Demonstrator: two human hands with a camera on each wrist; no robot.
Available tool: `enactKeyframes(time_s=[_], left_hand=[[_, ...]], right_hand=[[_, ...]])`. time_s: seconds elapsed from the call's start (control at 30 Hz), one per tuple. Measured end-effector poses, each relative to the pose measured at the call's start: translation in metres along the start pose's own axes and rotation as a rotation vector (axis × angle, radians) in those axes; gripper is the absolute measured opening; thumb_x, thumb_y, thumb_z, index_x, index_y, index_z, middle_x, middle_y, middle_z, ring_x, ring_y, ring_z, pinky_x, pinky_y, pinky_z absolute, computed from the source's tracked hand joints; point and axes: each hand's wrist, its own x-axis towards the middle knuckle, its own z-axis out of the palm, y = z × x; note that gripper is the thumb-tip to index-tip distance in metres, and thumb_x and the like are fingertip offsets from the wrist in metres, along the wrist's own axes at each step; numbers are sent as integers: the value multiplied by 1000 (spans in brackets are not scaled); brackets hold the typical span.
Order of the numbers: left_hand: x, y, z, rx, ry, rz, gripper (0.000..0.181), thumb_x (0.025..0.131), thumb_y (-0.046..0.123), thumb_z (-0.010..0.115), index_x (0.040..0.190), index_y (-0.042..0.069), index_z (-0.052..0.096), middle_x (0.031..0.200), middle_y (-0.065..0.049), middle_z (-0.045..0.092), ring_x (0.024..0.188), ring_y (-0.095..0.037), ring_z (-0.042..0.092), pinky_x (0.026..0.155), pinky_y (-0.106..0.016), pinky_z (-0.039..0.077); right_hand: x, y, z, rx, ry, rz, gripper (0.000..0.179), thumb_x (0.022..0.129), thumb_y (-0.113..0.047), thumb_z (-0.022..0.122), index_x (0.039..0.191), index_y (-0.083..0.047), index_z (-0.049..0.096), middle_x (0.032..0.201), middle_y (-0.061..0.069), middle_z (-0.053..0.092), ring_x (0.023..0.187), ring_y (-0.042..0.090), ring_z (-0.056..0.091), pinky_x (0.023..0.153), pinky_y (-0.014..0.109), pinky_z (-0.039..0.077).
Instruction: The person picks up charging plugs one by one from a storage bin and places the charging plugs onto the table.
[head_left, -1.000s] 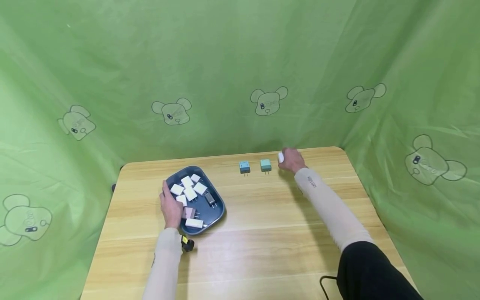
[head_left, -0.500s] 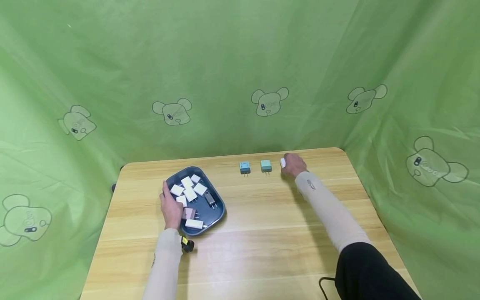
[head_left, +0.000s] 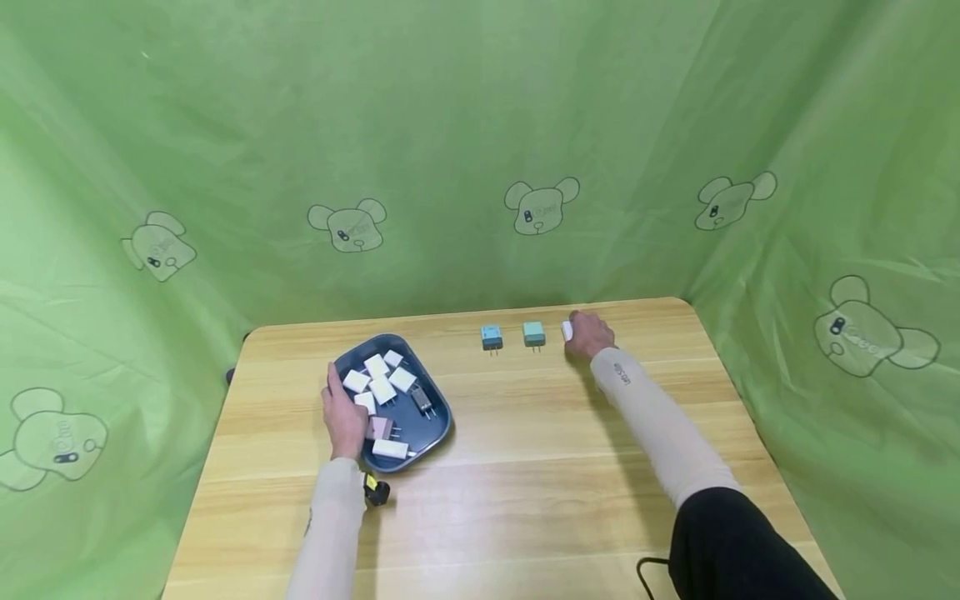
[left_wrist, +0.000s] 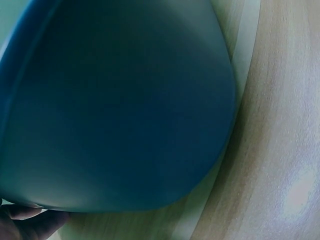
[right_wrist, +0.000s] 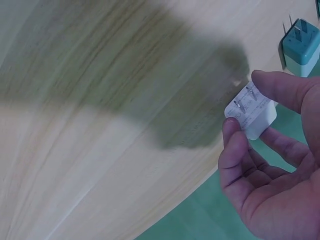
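Observation:
At the table's back edge, my right hand [head_left: 592, 335] pinches a white plug-in charger [head_left: 567, 331] between thumb and fingers. In the right wrist view this charger [right_wrist: 251, 111] shows its two metal prongs and small print on the prong face. Left of it lie a mint-green charger [head_left: 533, 333] and a blue charger [head_left: 491, 337], prongs toward me. My left hand [head_left: 345, 419] holds the left side of a dark blue tray [head_left: 432, 437]. Several white chargers [head_left: 383, 389], a black one [head_left: 422, 399] and a pinkish one [head_left: 379, 427] lie inside. The left wrist view is mostly the tray's smooth wall [left_wrist: 125, 110].
A light wood table [head_left: 510, 500] carries everything. Green curtains [head_left: 450, 133] with bear-head outlines hang behind and on both sides. A black cable [head_left: 647, 575] loops at the front edge near my right sleeve.
My right hand has come slightly toward me and lower with the white charger, then nearly stopped beside the mint-green one. My left hand and the tray stay in place.

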Motion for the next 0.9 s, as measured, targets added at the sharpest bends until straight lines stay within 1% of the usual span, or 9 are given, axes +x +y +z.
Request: enactKeyframes(time_s=[0.33,0.47,0.7,0.9], left_hand=[[0,-2,1,-8,0,3,109,75,-18,54,165,22,8,154,-30,34,124,-48,51,111,-60,45],[0,-1,0,-19,0,-3,110,75,-18,53,165,24,8,155,-30,33,124,-48,51,110,-60,46],[-1,-1,0,0,-12,-2,110,76,-18,54,165,24,6,153,-31,34,122,-48,52,109,-58,47],[-1,-2,1,-3,-8,5,110,75,-18,53,165,23,6,154,-31,34,122,-48,51,110,-59,46]], right_hand=[[0,6,5,-12,10,6,50,85,-9,70,132,1,55,109,26,67,93,39,66,79,49,59],[0,6,5,-14,12,7,53,85,-9,70,134,1,54,110,27,66,95,40,66,81,50,59],[0,8,5,-19,3,23,55,84,-12,72,135,-1,52,111,27,65,96,41,66,81,50,59],[2,12,4,-1,-14,41,74,79,-17,76,141,0,42,111,29,63,95,41,64,77,48,58]])
